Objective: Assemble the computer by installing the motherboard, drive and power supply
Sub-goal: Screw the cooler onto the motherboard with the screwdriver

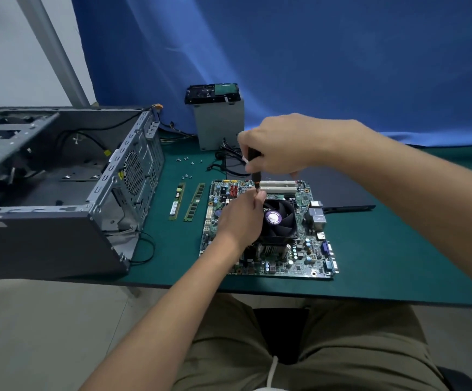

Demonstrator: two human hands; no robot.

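Right hand point(280, 148) curled round black-handled orange-collared screwdriver point(256, 176), left hand point(239, 218) pinching its shaft at black round cooler fan point(278, 218) corner on green rectangular motherboard point(299, 261), flat on green table mat point(370, 263) beside open grey metal case point(46, 235); risk: tip slips, gouging board traces.

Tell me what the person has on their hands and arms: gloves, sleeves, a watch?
Nothing is worn on either. The left hand and right hand are bare, without gloves, and no rings show. The left forearm and right forearm are bare as far as the frame shows: no sleeves, watch or wrist strap.
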